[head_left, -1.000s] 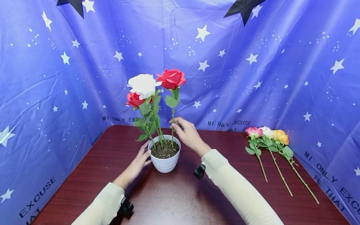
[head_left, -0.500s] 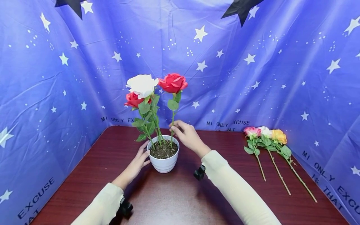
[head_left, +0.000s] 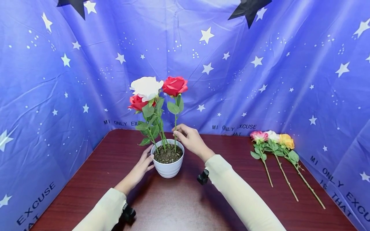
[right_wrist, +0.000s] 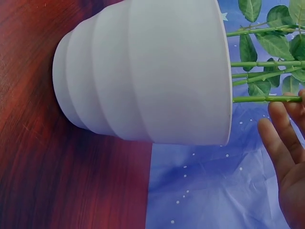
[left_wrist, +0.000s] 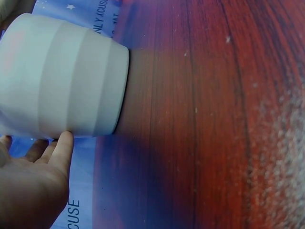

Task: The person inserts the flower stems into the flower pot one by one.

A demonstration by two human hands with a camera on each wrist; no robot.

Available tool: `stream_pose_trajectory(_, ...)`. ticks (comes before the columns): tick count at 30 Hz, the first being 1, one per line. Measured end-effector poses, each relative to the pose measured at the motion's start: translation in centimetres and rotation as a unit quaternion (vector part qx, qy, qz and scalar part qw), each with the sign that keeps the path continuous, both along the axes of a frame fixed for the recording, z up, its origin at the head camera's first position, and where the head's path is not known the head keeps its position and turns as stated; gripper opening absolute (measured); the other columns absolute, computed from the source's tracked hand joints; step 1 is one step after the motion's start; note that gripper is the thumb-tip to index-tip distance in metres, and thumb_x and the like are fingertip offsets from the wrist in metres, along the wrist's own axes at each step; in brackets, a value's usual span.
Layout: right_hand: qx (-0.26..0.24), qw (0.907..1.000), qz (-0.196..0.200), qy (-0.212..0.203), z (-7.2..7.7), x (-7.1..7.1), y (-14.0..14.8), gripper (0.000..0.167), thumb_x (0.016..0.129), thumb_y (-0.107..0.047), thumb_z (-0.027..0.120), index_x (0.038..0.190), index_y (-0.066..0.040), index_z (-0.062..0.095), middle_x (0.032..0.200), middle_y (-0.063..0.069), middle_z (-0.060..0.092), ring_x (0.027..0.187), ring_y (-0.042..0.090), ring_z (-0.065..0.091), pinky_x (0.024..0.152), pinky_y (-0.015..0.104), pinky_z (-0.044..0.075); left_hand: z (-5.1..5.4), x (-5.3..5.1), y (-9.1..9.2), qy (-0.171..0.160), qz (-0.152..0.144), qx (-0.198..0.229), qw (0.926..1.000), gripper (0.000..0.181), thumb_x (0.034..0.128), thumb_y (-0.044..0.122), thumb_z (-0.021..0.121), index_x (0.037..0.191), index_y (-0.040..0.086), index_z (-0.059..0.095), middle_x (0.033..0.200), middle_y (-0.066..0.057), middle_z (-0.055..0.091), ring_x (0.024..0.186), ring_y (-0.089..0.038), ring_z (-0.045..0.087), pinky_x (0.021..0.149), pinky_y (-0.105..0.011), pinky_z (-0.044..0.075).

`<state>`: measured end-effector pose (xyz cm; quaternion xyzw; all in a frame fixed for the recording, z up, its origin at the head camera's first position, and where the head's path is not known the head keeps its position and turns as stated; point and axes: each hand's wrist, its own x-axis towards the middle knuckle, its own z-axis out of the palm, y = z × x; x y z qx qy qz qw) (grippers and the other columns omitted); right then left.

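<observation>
A white ribbed flowerpot (head_left: 168, 169) full of dark soil (head_left: 166, 155) stands on the table. Rising from its left part are a white rose (head_left: 146, 88) and a red rose (head_left: 137, 102) with leafy stems. Another red rose (head_left: 175, 86) stands upright at the right of the soil, and my right hand (head_left: 190, 139) pinches its green stem (right_wrist: 252, 99) between thumb and fingers above the rim. My left hand (head_left: 140, 169) rests against the pot's left side, fingers extended; in the left wrist view its fingertips (left_wrist: 66, 138) touch the pot wall.
On the right of the brown wooden table (head_left: 231, 179) lie a pink rose (head_left: 259, 136), a second white rose (head_left: 273, 136) and a yellow rose (head_left: 286, 141), stems toward the front. A blue star-printed cloth (head_left: 190, 48) hangs around the back and sides.
The red rose in my right hand has come down a little, shifted slightly left and turned. My right hand has lowered slightly with it. The left hand stays at the pot.
</observation>
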<state>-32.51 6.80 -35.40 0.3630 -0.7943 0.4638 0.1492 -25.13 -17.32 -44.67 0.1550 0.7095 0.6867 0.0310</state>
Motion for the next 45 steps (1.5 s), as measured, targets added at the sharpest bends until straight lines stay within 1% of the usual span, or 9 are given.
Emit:
stream_pose_trajectory(5,0.012,0.9997,-0.018,0.009,-0.2,0.0,-0.3,0.012,0.100,-0.018,0.063,0.108,-0.010,0.069,0.083,-0.002,0.068,0.074,0.011,0.064,0.070,0.029,0.054,-0.1,-0.1,0.1,0.000,-0.005,0.004,1.0000,0.058,0.1100,0.024,0.033,0.160,0.011,0.008,0.163,-0.018,0.004,0.146,-0.040,0.014,0.114,-0.063,0.024)
stream_pose_trajectory(9,0.016,0.9994,-0.029,0.014,-0.4,-0.1,-0.5,0.010,0.100,-0.018,0.064,0.106,-0.012,0.069,0.081,-0.005,0.067,0.073,0.008,0.063,0.071,0.029,0.053,-0.1,-0.1,0.0,0.001,-0.003,0.004,1.0000,0.057,0.1100,0.023,0.033,0.160,0.011,0.008,0.161,-0.021,0.008,0.145,-0.041,0.016,0.113,-0.063,0.024)
stream_pose_trajectory(12,0.011,0.9993,-0.033,0.016,-0.4,-0.2,-0.5,0.008,0.099,-0.018,0.065,0.104,-0.014,0.069,0.079,-0.006,0.066,0.072,0.008,0.062,0.070,0.029,0.052,-0.2,-0.1,0.0,0.001,-0.001,0.004,1.0000,0.057,0.1099,0.023,0.033,0.160,0.012,0.008,0.159,-0.024,0.011,0.145,-0.041,0.017,0.113,-0.063,0.025)
stream_pose_trajectory(17,0.004,0.9990,-0.033,0.028,-0.5,-0.1,-0.8,0.007,0.097,-0.018,0.068,0.100,-0.012,0.069,0.080,-0.005,0.067,0.072,0.007,0.062,0.070,0.028,0.052,-0.2,-0.1,-0.1,0.000,0.002,0.002,1.0000,0.058,0.1097,0.023,0.034,0.160,0.011,0.008,0.158,-0.026,0.012,0.144,-0.041,0.017,0.113,-0.064,0.025)
stream_pose_trajectory(23,-0.009,0.9988,-0.038,0.029,-0.6,-0.1,-1.0,0.008,0.096,-0.017,0.070,0.091,-0.013,0.065,0.077,-0.004,0.065,0.069,0.008,0.061,0.062,0.027,0.049,-0.2,-0.1,0.0,0.002,-0.001,0.003,1.0000,0.058,0.1099,0.024,0.033,0.160,0.011,0.008,0.160,-0.023,0.010,0.145,-0.039,0.016,0.113,-0.063,0.024)
stream_pose_trajectory(30,-0.020,0.9983,-0.047,0.029,-0.8,-0.1,-1.1,0.012,0.095,-0.017,0.071,0.087,-0.013,0.063,0.080,-0.004,0.065,0.072,0.010,0.059,0.066,0.027,0.050,-0.1,0.0,-0.1,0.006,-0.001,-0.001,1.0000,0.057,0.1102,0.024,0.033,0.160,0.011,0.009,0.160,-0.024,0.010,0.145,-0.039,0.016,0.113,-0.063,0.025)
stream_pose_trajectory(36,-0.013,0.9977,-0.054,0.038,-0.8,0.1,-1.1,0.011,0.096,-0.017,0.070,0.087,-0.014,0.064,0.086,-0.003,0.067,0.074,0.011,0.057,0.066,0.028,0.048,-0.1,-0.1,-0.2,0.005,0.003,-0.002,1.0000,0.057,0.1100,0.025,0.034,0.160,0.011,0.010,0.159,-0.025,0.012,0.145,-0.038,0.017,0.113,-0.062,0.026)
stream_pose_trajectory(41,0.003,0.9966,-0.054,0.062,-0.9,0.2,-1.0,0.005,0.096,-0.017,0.069,0.094,-0.012,0.069,0.092,-0.002,0.071,0.070,0.009,0.056,0.065,0.027,0.049,-0.1,-0.1,-0.2,0.006,0.001,-0.001,1.0000,0.057,0.1100,0.024,0.034,0.160,0.011,0.010,0.159,-0.025,0.013,0.144,-0.038,0.018,0.113,-0.062,0.026)
stream_pose_trajectory(45,0.003,0.9959,-0.059,0.069,-1.1,0.2,-1.0,0.006,0.096,-0.018,0.069,0.094,-0.013,0.069,0.088,-0.004,0.070,0.066,0.008,0.054,0.062,0.026,0.048,-0.2,-0.1,-0.1,0.009,-0.006,0.001,0.9999,0.057,0.1103,0.024,0.033,0.160,0.011,0.009,0.160,-0.024,0.011,0.145,-0.039,0.016,0.114,-0.062,0.026)
